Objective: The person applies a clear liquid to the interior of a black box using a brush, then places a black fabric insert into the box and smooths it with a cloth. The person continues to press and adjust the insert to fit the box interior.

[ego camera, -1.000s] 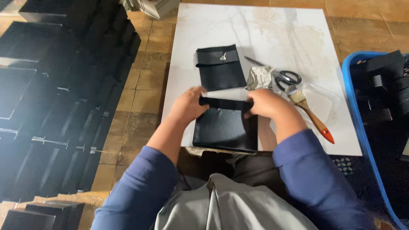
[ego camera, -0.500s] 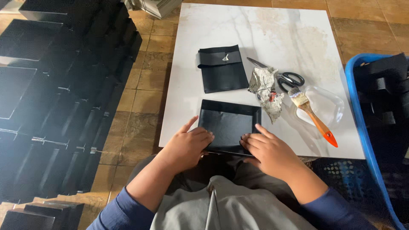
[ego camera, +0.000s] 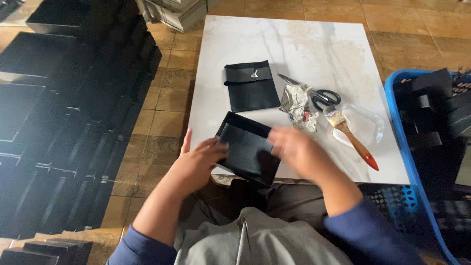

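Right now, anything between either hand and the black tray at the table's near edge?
Nothing visible. The left hand already rests on the left edge of the black tray; the blurred right hand is at its right edge. The black pouch and the crumpled foil lie beyond it.

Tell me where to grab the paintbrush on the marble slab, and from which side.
Grip the paintbrush by its wooden handle, near the red-tipped end, coming from the slab's near right corner. The handle lies flat and bare, pointing that way, while the bristle end rests against the clear plastic dish and close to the scissors.
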